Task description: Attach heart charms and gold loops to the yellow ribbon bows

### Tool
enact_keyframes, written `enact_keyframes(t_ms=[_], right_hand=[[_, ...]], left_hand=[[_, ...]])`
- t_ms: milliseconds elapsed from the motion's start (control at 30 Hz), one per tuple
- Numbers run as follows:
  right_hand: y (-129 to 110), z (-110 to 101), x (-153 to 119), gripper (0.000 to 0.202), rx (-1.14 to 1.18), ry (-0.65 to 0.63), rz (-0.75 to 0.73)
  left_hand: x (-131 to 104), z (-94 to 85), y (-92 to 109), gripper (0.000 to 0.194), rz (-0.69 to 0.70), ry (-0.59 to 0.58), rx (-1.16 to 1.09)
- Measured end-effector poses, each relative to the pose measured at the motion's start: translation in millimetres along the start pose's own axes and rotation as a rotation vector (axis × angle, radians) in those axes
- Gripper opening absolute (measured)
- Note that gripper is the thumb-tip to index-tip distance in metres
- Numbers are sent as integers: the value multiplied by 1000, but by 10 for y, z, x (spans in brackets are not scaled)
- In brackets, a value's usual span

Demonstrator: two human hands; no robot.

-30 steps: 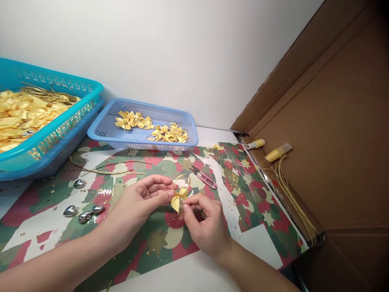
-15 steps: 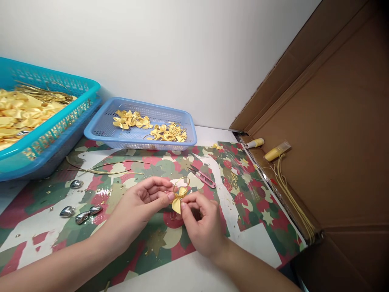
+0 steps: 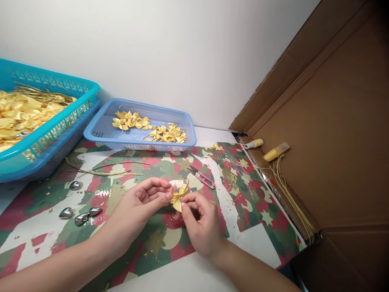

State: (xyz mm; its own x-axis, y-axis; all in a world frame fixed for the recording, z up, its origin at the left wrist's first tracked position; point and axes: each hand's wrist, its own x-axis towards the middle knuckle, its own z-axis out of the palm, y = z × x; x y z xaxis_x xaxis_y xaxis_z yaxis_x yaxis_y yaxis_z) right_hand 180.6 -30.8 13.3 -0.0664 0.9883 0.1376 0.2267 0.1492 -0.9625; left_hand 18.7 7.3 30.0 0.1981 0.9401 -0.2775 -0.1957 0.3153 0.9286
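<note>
A small yellow ribbon bow with a loop of gold cord hangs between my two hands over the patterned table cover. My left hand pinches the bow's left side between thumb and fingertips. On the right, my right hand holds its lower right part, thumb against the curled index finger. Behind the hands lie pink thread snips, blades pointing away to the left. Silver heart-shaped pieces rest on the cover to the left of my left forearm.
A light blue basket holds two heaps of yellow bows. At the far left, a turquoise basket is full of yellow ribbon pieces and gold cords. Loose gold cords lie nearby. Cardboard borders the right, with a yellow tube.
The bow has tilted slightly between my fingers, and its lower tail looks narrower. Both hands keep nearly the same place and grip.
</note>
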Motion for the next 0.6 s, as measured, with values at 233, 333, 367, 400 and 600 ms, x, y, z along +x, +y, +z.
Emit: enact_keyframes(t_ms=[233, 333, 367, 400, 600], right_hand=[[27, 18, 5, 9, 48, -18, 10], [31, 20, 9, 9, 42, -15, 14], [33, 21, 9, 9, 47, -18, 24], [34, 23, 9, 10, 58, -24, 37], [1, 29, 18, 10, 75, -57, 51]], left_hand=[[-5, 11, 1, 23, 2, -30, 51], [-18, -10, 21, 17, 164, -54, 227], [-21, -21, 34, 14, 266, -73, 333], [-22, -34, 49, 12, 382, -93, 449], [10, -86, 135, 10, 740, -143, 861]])
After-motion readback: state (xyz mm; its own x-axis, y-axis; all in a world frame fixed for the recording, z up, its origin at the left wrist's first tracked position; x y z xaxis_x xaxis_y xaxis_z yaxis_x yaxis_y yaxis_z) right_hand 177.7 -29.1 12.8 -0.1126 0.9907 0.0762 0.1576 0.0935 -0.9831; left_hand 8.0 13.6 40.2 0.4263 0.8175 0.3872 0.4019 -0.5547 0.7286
